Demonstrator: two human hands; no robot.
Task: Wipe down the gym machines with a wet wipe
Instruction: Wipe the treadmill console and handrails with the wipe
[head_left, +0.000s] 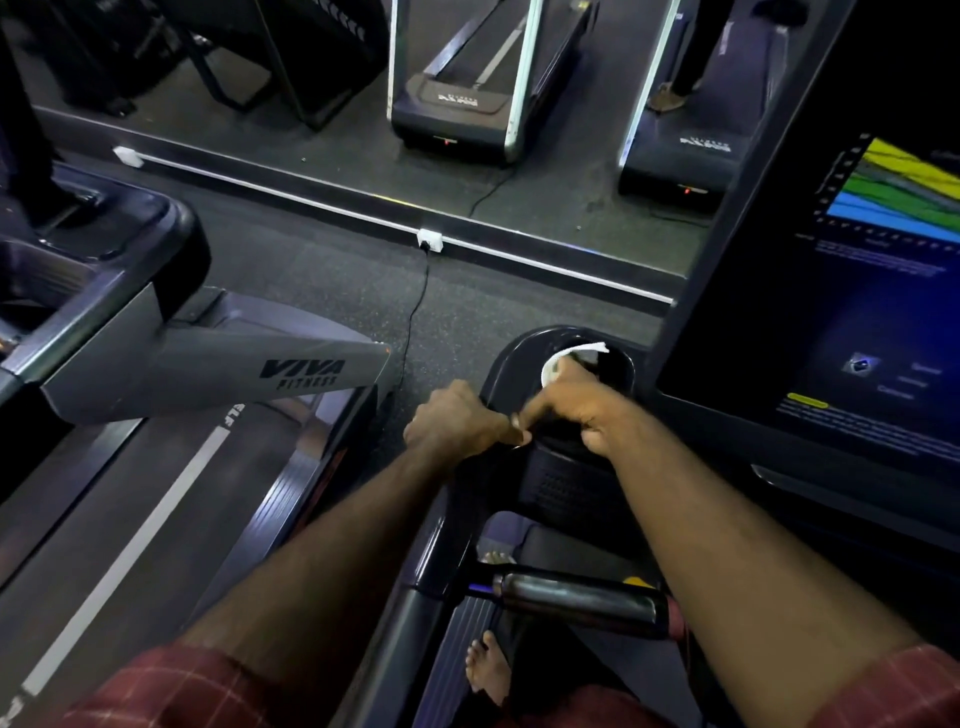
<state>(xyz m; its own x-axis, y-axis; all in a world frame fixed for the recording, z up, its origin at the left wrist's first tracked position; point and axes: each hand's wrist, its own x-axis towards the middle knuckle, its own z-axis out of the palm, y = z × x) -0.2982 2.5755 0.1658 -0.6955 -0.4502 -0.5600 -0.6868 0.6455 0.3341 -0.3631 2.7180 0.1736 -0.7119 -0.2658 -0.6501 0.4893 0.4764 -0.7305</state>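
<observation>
Task status: early, by the look of it. Your right hand (576, 402) grips the wet wipe (555, 364) inside the cup holder (511, 364) of the console (561, 478). Your left hand (457, 421), just beside it, curls over the console's edge. Screen (857, 322), handlebar (582, 597) and neighbouring treadmill (208, 374) probably remain.

Room: dark speckled floor (363, 291); wall mirror (322, 171) reflecting more treadmills.
</observation>
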